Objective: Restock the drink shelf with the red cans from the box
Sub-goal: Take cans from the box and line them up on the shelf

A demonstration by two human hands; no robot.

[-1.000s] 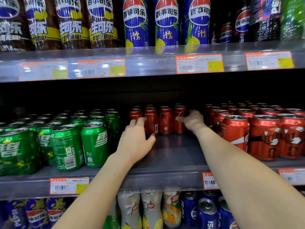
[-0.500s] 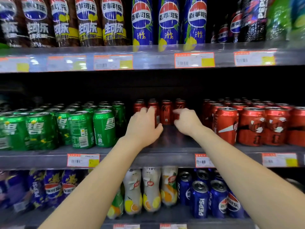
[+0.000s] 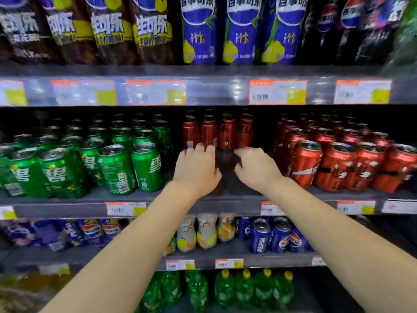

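A row of red cans (image 3: 226, 132) stands deep at the back of the middle shelf (image 3: 203, 207), in a gap between green cans and more red cans. My left hand (image 3: 196, 170) hovers in front of that row with fingers spread, holding nothing. Just right of it, my right hand (image 3: 257, 168) is also empty, its fingers loosely curled, a little short of the cans. A larger block of red cans (image 3: 343, 163) fills the shelf to the right. The box is not in view.
Green cans (image 3: 117, 168) crowd the shelf's left side. Tall cola bottles (image 3: 198, 30) line the shelf above. Below stand small bottles and blue cans (image 3: 259, 236), and green bottles (image 3: 243, 288) fill the lowest shelf.
Both hands have drawn back from the rear red cans toward the shelf front and come closer together. The view has tilted down, showing lower shelves.
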